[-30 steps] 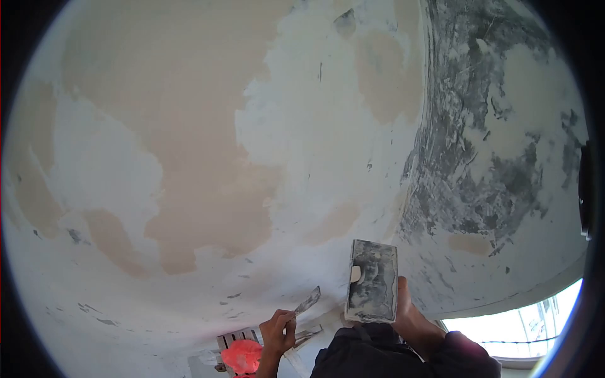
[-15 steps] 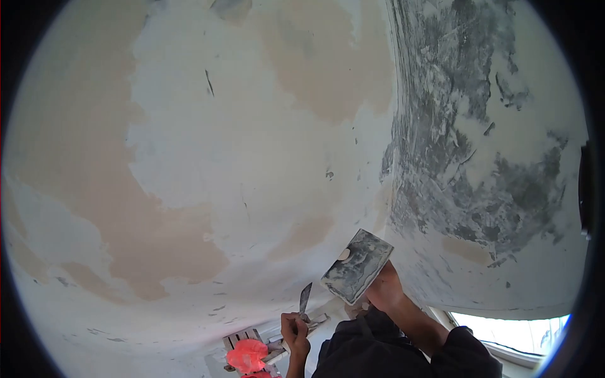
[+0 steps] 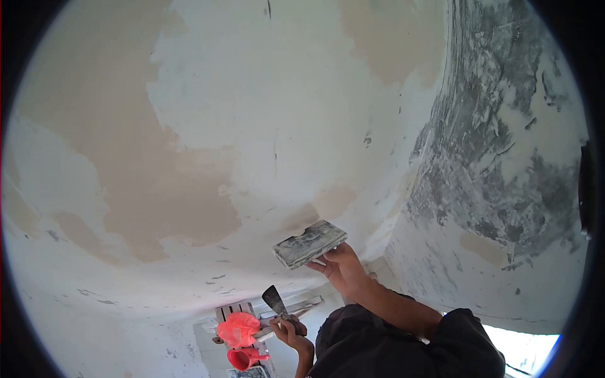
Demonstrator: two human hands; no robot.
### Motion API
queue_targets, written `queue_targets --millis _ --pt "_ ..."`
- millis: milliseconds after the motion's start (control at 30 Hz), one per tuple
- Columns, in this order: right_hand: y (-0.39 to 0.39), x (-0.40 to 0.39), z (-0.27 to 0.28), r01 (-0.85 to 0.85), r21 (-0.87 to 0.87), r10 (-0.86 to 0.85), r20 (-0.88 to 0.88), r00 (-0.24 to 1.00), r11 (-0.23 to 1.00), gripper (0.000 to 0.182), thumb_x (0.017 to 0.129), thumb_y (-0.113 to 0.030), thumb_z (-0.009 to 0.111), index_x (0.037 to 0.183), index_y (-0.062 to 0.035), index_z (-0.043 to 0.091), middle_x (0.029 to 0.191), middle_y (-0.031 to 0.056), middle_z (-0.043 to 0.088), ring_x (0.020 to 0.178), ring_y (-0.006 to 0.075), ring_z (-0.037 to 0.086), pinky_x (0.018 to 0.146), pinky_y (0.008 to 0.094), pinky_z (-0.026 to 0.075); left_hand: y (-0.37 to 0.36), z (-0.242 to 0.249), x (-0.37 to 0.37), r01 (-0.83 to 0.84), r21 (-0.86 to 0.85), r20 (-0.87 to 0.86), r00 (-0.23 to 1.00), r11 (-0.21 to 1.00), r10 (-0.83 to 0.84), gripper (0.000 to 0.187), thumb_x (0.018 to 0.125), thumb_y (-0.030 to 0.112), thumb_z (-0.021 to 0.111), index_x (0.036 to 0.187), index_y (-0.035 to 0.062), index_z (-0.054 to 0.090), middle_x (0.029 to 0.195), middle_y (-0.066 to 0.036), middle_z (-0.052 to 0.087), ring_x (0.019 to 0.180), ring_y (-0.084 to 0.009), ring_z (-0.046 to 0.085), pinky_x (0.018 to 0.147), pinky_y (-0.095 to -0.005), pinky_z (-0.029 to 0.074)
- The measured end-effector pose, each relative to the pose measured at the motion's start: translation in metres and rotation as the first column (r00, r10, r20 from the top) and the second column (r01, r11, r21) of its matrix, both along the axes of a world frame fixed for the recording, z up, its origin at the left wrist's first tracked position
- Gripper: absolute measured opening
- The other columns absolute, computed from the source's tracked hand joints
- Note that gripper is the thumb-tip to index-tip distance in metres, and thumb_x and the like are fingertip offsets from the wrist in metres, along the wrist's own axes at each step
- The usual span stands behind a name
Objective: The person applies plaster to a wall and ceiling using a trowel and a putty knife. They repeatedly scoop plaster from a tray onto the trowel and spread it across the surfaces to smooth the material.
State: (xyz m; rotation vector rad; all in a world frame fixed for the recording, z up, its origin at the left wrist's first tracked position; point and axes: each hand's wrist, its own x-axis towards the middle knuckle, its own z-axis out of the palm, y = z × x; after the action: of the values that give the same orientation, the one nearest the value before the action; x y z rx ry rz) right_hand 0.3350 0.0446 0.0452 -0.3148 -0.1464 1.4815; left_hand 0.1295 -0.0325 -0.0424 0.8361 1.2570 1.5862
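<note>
My right hand (image 3: 345,272) grips a rectangular plastering trowel (image 3: 312,244) from behind and below. Its broad face is smeared with grey and white compound and tilts upward, close to the pale wall surface (image 3: 302,120). Lower down, my left hand (image 3: 293,332) is closed round the handle of a putty knife (image 3: 275,301). The knife's dark, widening blade points up and to the left, apart from the trowel. Part of the knife handle is hidden by my fingers.
A slatted stand (image 3: 227,310) at the lower left bears a crumpled red bag (image 3: 237,329) and a red cup-like container (image 3: 241,360). Dark grey patches (image 3: 491,138) cover the adjoining wall on the right. A bright window (image 3: 526,346) shows at the lower right.
My right hand has moved left with the trowel, tilting its face flatter. My left hand has shifted slightly down, and the knife now leans left. The camera view has also shifted.
</note>
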Motion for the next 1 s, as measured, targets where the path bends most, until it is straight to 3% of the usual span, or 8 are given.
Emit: queue_targets --millis 233,367,433,500,633,833,933,1000 --pt "0.019 0.005 0.039 0.003 -0.195 -0.040 -0.185 0.982 0.981 0.018 0.094 -0.005 0.054 0.111 0.0006 0.053 0.110 0.0131 0.059 0.107 0.0265 0.061 0.098 0.0371 0.053 -0.008 -0.001 -0.034 0.004 -0.009 -0.043 0.999 1.000 -0.004 0.015 0.100 0.025 0.049 0.101 0.0117 0.041 0.071 -0.005 0.051 0.040 -0.0048 0.031 0.035 -0.0204 0.022" --pt "0.005 0.043 0.065 0.236 -0.154 -0.270 -0.263 0.926 0.959 0.018 0.095 -0.006 0.053 0.111 0.0021 0.054 0.114 0.0153 0.060 0.107 0.0260 0.062 0.091 0.0296 0.058 -0.009 0.011 -0.044 -0.007 -0.035 -0.060 0.998 0.999 0.005 0.013 0.100 0.022 0.049 0.096 0.0128 0.040 0.067 -0.004 0.051 0.038 -0.0059 0.034 0.033 -0.0205 0.023" --pt "-0.012 0.053 0.074 0.369 -0.117 -0.386 -0.231 0.893 0.922 0.025 0.096 -0.009 0.052 0.118 0.0028 0.049 0.119 0.0169 0.057 0.109 0.0248 0.061 0.093 0.0328 0.056 -0.010 0.011 -0.050 0.005 -0.023 -0.058 0.998 1.000 -0.007 0.013 0.100 0.021 0.049 0.096 0.0127 0.040 0.067 -0.004 0.051 0.039 -0.0058 0.034 0.033 -0.0206 0.023" --pt "-0.022 0.047 0.043 0.360 -0.049 -0.363 -0.162 0.918 0.932 0.028 0.094 -0.008 0.053 0.121 0.0009 0.049 0.121 0.0150 0.057 0.108 0.0248 0.062 0.093 0.0338 0.056 -0.009 0.011 -0.050 0.021 -0.006 -0.056 0.998 1.000 -0.022 0.013 0.100 0.021 0.049 0.095 0.0126 0.040 0.067 -0.004 0.051 0.039 -0.0057 0.034 0.033 -0.0207 0.023" --pt "-0.011 -0.012 0.014 0.076 -0.141 -0.098 -0.149 0.984 0.987 0.034 0.092 -0.003 0.053 0.125 -0.0008 0.047 0.120 0.0102 0.055 0.113 0.0284 0.058 0.103 0.0415 0.049 -0.006 0.013 -0.045 0.011 -0.015 -0.043 0.999 1.000 -0.012 0.015 0.100 0.022 0.049 0.093 0.0122 0.039 0.066 -0.004 0.050 0.039 -0.0058 0.033 0.033 -0.0210 0.023" --pt "0.020 -0.035 0.006 0.044 -0.104 -0.067 -0.220 0.973 0.994 0.025 0.094 -0.001 0.051 0.119 0.0041 0.049 0.119 0.0131 0.055 0.112 0.0281 0.058 0.103 0.0374 0.050 -0.002 0.019 -0.051 0.063 0.012 -0.059 0.996 0.998 -0.062 0.015 0.098 0.023 0.052 0.094 0.0131 0.042 0.066 -0.002 0.051 0.042 -0.0048 0.036 0.035 -0.0195 0.023" --pt "0.017 -0.013 0.021 0.038 -0.148 -0.075 -0.253 0.965 0.988 0.025 0.096 -0.005 0.052 0.118 0.0065 0.049 0.118 0.0156 0.057 0.111 0.0262 0.059 0.100 0.0334 0.052 -0.002 0.018 -0.053 -0.038 -0.030 -0.131 0.991 0.999 0.034 0.015 0.100 0.023 0.049 0.095 0.0127 0.039 0.063 -0.002 0.044 0.040 -0.0054 0.028 0.034 -0.0215 0.021" --pt "0.013 0.009 0.030 0.103 -0.140 -0.137 -0.259 0.956 0.985 0.026 0.097 -0.008 0.052 0.118 0.0066 0.050 0.117 0.0163 0.058 0.111 0.0246 0.060 0.098 0.0319 0.053 -0.005 0.017 -0.054 -0.053 -0.042 -0.129 0.991 0.998 0.047 0.013 0.098 0.023 0.052 0.097 0.0142 0.041 0.065 -0.001 0.047 0.044 -0.0046 0.034 0.035 -0.0201 0.024"
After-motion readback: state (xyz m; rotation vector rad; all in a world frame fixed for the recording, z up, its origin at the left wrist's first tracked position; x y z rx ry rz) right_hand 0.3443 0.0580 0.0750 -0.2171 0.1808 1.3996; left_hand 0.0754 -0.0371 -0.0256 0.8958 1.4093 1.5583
